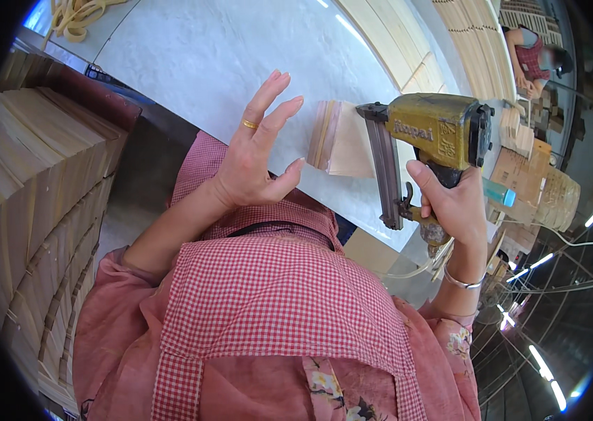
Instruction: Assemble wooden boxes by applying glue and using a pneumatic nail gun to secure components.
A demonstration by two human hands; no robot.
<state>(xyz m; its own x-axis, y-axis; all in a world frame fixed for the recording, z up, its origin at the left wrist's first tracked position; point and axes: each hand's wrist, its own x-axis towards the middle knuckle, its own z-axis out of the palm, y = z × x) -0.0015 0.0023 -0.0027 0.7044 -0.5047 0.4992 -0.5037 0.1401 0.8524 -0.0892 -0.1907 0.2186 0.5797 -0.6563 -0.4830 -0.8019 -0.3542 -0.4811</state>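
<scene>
My right hand (454, 207) is wrapped round the grip of a yellow and black pneumatic staple gun (428, 130), held up over the table's right side. Its dark magazine points back toward me. Behind and left of the tool, a small stack of thin tan wood or card pieces (344, 144) rests on the table, partly hidden by the magazine. My left hand (258, 154), with a gold ring on one finger, hovers at the table's near edge, left of the stack. Its fingers are spread and hold nothing.
The pale marbled table (184, 56) spans the front. Tall stacks of thin wood strips (37, 161) stand at my left. Yellowish bands (79, 17) lie at the far left corner. More strips (387, 35) lie at the back. A pale hose (570, 238) runs right. Another person (535, 59) works far right.
</scene>
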